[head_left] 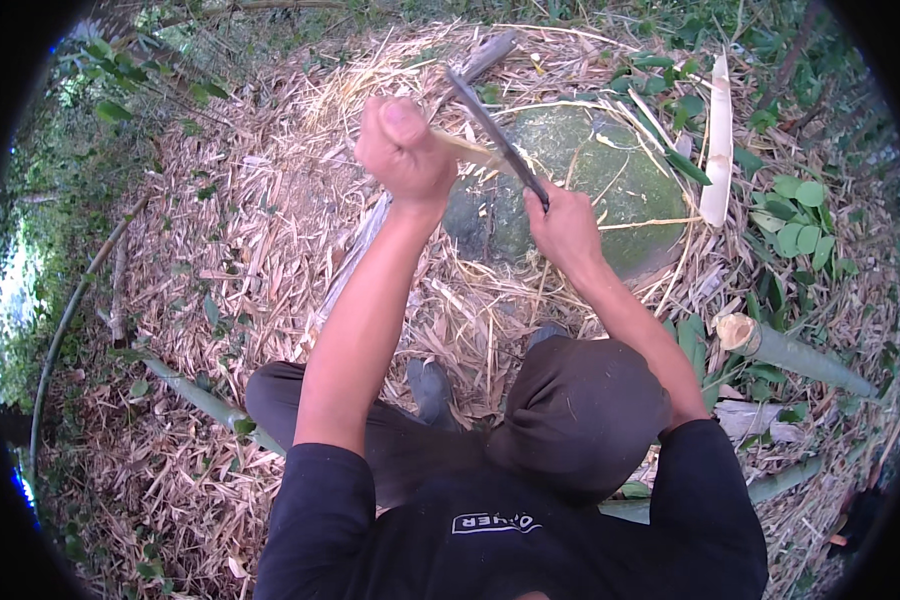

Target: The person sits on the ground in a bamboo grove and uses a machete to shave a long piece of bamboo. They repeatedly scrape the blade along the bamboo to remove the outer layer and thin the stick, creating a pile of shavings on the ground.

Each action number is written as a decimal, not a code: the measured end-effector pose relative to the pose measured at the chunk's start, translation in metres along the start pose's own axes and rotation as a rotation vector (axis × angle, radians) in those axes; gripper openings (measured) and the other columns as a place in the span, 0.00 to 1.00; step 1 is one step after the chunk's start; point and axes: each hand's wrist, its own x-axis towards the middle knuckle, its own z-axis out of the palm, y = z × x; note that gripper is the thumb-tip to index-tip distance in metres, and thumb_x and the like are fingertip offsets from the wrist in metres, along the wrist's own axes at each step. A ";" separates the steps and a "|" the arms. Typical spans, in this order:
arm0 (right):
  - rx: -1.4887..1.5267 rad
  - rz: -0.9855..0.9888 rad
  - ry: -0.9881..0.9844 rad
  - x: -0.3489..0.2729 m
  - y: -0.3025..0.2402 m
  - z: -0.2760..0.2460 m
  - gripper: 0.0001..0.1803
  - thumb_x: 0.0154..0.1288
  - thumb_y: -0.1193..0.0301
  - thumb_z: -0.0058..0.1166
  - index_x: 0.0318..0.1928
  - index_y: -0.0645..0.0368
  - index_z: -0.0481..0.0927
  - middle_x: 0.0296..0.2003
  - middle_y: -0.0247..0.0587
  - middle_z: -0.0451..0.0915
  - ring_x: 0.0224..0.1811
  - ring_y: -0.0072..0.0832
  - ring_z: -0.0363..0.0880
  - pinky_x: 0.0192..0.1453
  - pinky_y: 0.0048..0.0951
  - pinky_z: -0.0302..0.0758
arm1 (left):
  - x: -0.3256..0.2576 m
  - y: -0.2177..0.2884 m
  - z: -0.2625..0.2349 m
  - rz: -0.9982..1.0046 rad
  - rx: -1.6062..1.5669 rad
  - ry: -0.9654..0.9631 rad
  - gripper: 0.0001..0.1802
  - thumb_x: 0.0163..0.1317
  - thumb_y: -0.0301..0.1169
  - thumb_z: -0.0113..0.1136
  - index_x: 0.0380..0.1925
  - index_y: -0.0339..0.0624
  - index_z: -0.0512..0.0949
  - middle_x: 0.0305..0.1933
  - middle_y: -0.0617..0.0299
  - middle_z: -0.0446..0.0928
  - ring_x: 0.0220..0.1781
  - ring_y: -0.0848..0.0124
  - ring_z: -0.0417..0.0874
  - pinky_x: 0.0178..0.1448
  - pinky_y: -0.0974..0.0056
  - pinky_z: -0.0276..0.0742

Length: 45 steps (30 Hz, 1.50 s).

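My left hand point(405, 150) is closed in a fist around a pale strip of split wood or bamboo point(468, 151), thumb on top. The strip points right from the fist. My right hand point(565, 230) grips a long, dark-bladed knife point(490, 125) by its lower end, and the handle is hidden in the fingers. The blade slants up and to the left, crossing the far end of the strip; whether it bites into it I cannot tell. Beneath both hands lies a mossy green rock point(630, 200) with thin shavings on it.
Dry leaves and shavings cover the ground. A flat pale split piece point(718, 150) lies right of the rock. A cut bamboo pole point(795, 355) is at the right, another point(195, 395) at the lower left. A weathered log point(488, 55) lies beyond the knife. Green plants edge the area.
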 end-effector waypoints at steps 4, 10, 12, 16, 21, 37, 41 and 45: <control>0.044 -0.317 0.137 -0.017 -0.012 0.002 0.15 0.69 0.67 0.55 0.52 0.56 0.85 0.22 0.52 0.82 0.24 0.49 0.84 0.33 0.46 0.81 | -0.006 0.010 -0.013 -0.029 -0.068 0.025 0.23 0.78 0.39 0.40 0.20 0.45 0.61 0.19 0.65 0.60 0.20 0.75 0.60 0.24 0.66 0.56; -0.153 -0.120 0.016 0.004 0.030 0.029 0.14 0.69 0.67 0.54 0.52 0.54 0.85 0.21 0.52 0.81 0.23 0.49 0.82 0.30 0.46 0.79 | -0.010 0.004 -0.023 -0.038 0.034 0.073 0.23 0.78 0.39 0.36 0.20 0.45 0.60 0.19 0.64 0.59 0.20 0.75 0.60 0.25 0.66 0.56; -0.058 -0.266 0.089 -0.014 0.018 0.021 0.15 0.69 0.67 0.54 0.52 0.55 0.85 0.21 0.53 0.81 0.23 0.50 0.83 0.31 0.47 0.80 | -0.010 0.000 -0.030 -0.091 -0.040 0.070 0.23 0.78 0.40 0.37 0.20 0.45 0.59 0.20 0.65 0.59 0.20 0.75 0.61 0.25 0.66 0.57; -0.134 -0.097 0.017 0.000 0.040 0.027 0.16 0.68 0.68 0.54 0.53 0.55 0.85 0.24 0.55 0.83 0.26 0.51 0.84 0.34 0.49 0.81 | -0.005 0.003 -0.027 -0.087 -0.064 0.094 0.23 0.77 0.42 0.39 0.21 0.47 0.58 0.19 0.67 0.57 0.19 0.76 0.59 0.25 0.67 0.55; -0.202 -0.054 0.003 0.008 0.061 0.032 0.17 0.68 0.68 0.53 0.55 0.54 0.84 0.27 0.56 0.84 0.29 0.52 0.85 0.39 0.50 0.82 | -0.012 0.001 -0.021 -0.025 -0.072 0.051 0.23 0.77 0.42 0.39 0.21 0.46 0.58 0.17 0.67 0.54 0.19 0.76 0.58 0.24 0.67 0.54; -0.186 0.199 -0.028 -0.005 0.107 0.050 0.17 0.68 0.66 0.53 0.55 0.53 0.84 0.32 0.59 0.85 0.35 0.56 0.85 0.43 0.54 0.82 | -0.002 0.002 -0.014 -0.092 0.003 0.129 0.24 0.80 0.42 0.34 0.24 0.42 0.61 0.19 0.55 0.72 0.23 0.68 0.71 0.34 0.64 0.69; -0.043 0.230 -0.033 -0.006 0.078 0.039 0.16 0.69 0.66 0.53 0.52 0.60 0.85 0.27 0.56 0.84 0.30 0.51 0.86 0.40 0.50 0.82 | 0.001 -0.001 -0.022 -0.261 -0.069 0.054 0.26 0.82 0.45 0.34 0.26 0.41 0.63 0.19 0.54 0.77 0.24 0.69 0.76 0.35 0.68 0.72; 0.082 -0.148 0.077 -0.019 0.013 0.004 0.17 0.69 0.69 0.54 0.54 0.59 0.84 0.22 0.53 0.82 0.24 0.47 0.83 0.34 0.47 0.81 | -0.001 -0.003 -0.012 -0.117 0.209 0.119 0.25 0.83 0.44 0.33 0.29 0.40 0.66 0.18 0.59 0.74 0.22 0.70 0.72 0.33 0.66 0.68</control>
